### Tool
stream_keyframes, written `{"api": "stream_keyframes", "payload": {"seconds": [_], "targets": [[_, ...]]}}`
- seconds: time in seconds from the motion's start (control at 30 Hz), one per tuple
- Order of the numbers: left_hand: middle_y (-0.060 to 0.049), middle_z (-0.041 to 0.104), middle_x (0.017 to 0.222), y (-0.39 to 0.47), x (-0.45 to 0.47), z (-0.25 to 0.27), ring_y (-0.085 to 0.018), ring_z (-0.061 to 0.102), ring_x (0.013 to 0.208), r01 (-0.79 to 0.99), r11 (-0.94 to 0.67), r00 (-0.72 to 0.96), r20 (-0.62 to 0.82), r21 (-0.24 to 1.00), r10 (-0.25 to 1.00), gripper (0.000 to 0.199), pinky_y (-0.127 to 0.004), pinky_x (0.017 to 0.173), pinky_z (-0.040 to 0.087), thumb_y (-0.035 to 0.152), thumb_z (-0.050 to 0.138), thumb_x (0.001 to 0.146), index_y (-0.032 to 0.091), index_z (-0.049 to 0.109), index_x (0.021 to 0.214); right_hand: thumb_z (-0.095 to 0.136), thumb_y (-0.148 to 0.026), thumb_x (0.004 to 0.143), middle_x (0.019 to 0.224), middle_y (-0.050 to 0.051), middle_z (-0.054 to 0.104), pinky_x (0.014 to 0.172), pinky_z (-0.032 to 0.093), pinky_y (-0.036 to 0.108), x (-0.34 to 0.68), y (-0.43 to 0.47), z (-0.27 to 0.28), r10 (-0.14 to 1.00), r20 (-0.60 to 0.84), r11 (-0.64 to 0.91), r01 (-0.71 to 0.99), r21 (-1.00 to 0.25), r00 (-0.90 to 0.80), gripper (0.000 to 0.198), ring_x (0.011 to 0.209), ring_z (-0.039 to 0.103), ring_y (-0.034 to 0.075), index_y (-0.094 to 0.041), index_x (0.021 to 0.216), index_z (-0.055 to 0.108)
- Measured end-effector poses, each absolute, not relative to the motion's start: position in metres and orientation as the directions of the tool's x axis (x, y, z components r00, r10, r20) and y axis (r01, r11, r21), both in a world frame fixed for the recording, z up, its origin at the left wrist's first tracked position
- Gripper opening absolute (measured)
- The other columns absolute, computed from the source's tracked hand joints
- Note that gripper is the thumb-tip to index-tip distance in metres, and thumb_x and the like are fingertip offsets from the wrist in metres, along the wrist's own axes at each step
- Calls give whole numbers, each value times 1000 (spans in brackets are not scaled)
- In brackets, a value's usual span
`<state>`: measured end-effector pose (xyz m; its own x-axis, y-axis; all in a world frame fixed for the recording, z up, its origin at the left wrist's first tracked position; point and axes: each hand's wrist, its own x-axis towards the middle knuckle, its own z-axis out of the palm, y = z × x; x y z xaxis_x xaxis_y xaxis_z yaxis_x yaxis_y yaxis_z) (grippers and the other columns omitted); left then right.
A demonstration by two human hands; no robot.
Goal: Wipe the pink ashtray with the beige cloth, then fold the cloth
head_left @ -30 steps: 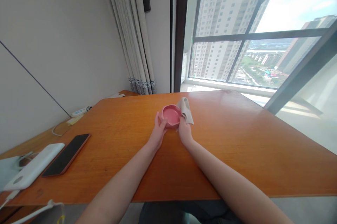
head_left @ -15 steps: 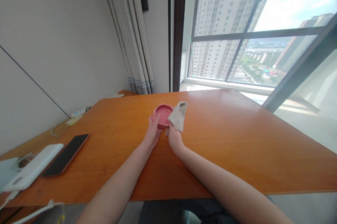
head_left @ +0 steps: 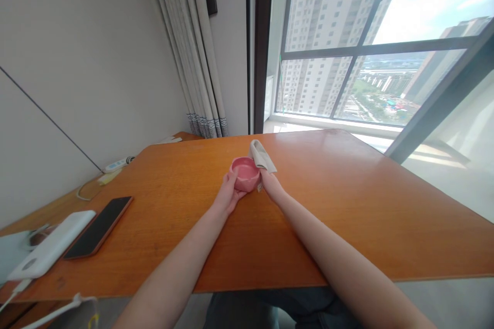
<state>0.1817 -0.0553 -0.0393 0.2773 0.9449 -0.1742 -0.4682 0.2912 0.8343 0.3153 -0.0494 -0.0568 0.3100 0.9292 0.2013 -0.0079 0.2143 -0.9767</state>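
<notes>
A small pink bowl (head_left: pixel 247 180) is held above the middle of the wooden table (head_left: pixel 177 179), its opening facing up and toward me. My left hand (head_left: pixel 228 195) grips its left side, with the thumb at the rim and the fingers underneath. In my right hand (head_left: pixel 270 185) is a light beige cloth (head_left: pixel 262 155), pressed against the bowl's right side. Part of the cloth rises above the rim, and a small end shows below the hand. The right fingertips are hidden behind the cloth and bowl.
At the left of the table lie a dark phone (head_left: pixel 99 227) and a white power bank (head_left: pixel 52 244) with a cable plugged in. A power strip (head_left: pixel 118 165) sits by the wall. Behind the table are a curtain (head_left: pixel 193 51) and a large window (head_left: pixel 347 51).
Both hands have shifted slightly right with the bowl, which now shows more of its outer side. The cloth has moved round the bowl's right side and folded over differently.
</notes>
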Motion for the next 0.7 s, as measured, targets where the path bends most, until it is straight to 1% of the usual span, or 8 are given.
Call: {"api": "stream_keyframes", "payload": {"seconds": [0.1,0.17,0.23,0.33,0.4,0.43,0.57,0.7], "targets": [[-8,54,126,-53,181,-41,-18,61,99,-516,193,190,-109,835,976,50,-37,81,53,43,67,73,26,45,115,43,-48,82,107,4,66,102,39,37,299,-52,-69,891,199,228,-24,-973,407,41,117,52,18,-25,110,60],[-10,56,124,-53,179,-38,-20,61,101,-502,227,257,-106,835,960,50,-37,81,53,50,61,76,24,46,115,42,-46,82,107,4,66,99,41,37,301,-51,-69,875,186,229,-42,-973,447,41,116,53,19,-24,111,60],[-13,59,118,-53,176,-35,-23,62,100,-447,342,386,-167,826,907,56,-37,80,53,62,50,77,21,49,116,44,-43,81,107,5,66,94,46,36,313,-49,-62,876,167,227,-80,-971,453,39,110,57,21,-22,108,61],[-15,61,116,-54,172,-30,-26,63,98,-312,501,563,-268,807,782,62,-37,77,54,65,45,77,19,52,118,54,-35,74,101,7,68,81,53,34,335,-44,-49,942,68,133,-180,-975,329,30,93,64,22,-18,96,65],[-13,60,120,-56,171,-29,-25,62,100,-259,532,619,-284,806,732,55,-38,78,54,57,52,79,21,53,120,59,-31,70,95,8,70,75,54,33,343,-42,-44,976,-25,23,-215,-976,216,24,86,65,23,-17,88,66],[-12,58,123,-56,171,-28,-25,61,101,-257,529,622,-281,809,731,52,-39,79,54,52,55,79,22,53,121,60,-32,70,93,8,70,74,54,32,343,-41,-44,976,-53,-6,-220,-976,209,23,85,65,23,-18,86,66],[-10,54,128,-54,174,-29,-24,59,105,-382,461,502,-239,801,831,50,-40,80,54,49,54,81,24,49,124,50,-47,78,89,4,69,76,54,29,326,-42,-56,910,-29,78,-238,-968,413,36,90,65,20,-21,97,64],[-9,44,137,-52,179,-34,-21,54,112,-514,252,246,-141,820,959,58,-37,83,53,40,63,77,29,39,129,43,-54,80,99,4,68,87,49,30,298,-53,-65,893,42,147,-202,-968,449,49,103,60,19,-22,114,58]]}}
